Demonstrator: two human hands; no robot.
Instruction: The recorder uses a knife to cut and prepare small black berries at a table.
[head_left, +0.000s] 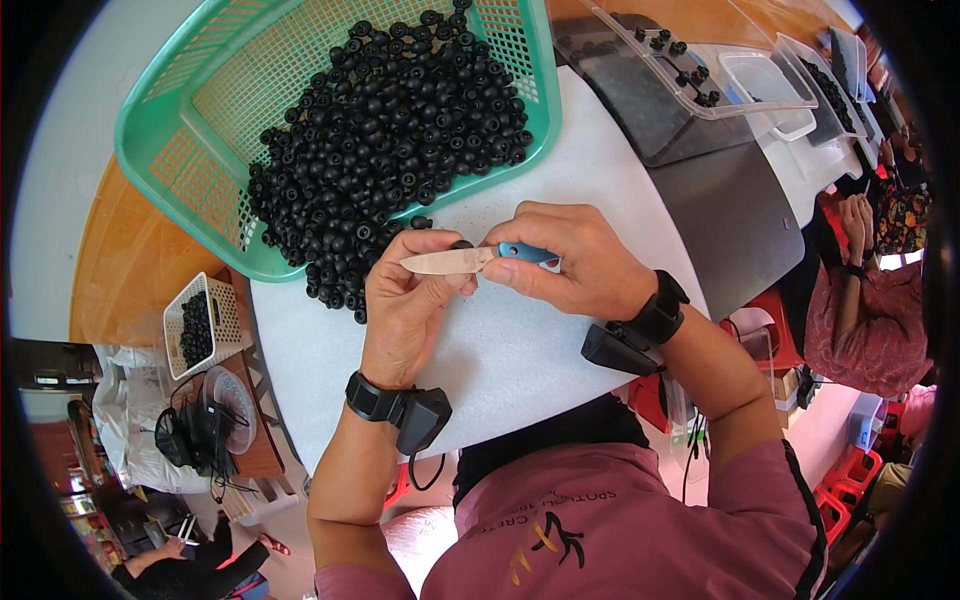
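Note:
My right hand is closed round the blue handle of a small knife, its blade pointing left. Between the fingertips of my left hand is a small black round part, mostly hidden behind the blade and fingers. The blade lies across the front of the left fingertips; whether its edge touches the part is hidden. Just beyond the hands, a pile of black ring-shaped parts with holes fills much of a tilted green basket and spills over its near rim onto the white tabletop.
A clear plastic bin with a few black pieces stands at far right, beside a dark grey panel. To the left, a white basket holds more black parts. Other people sit at far right; another person is at lower left.

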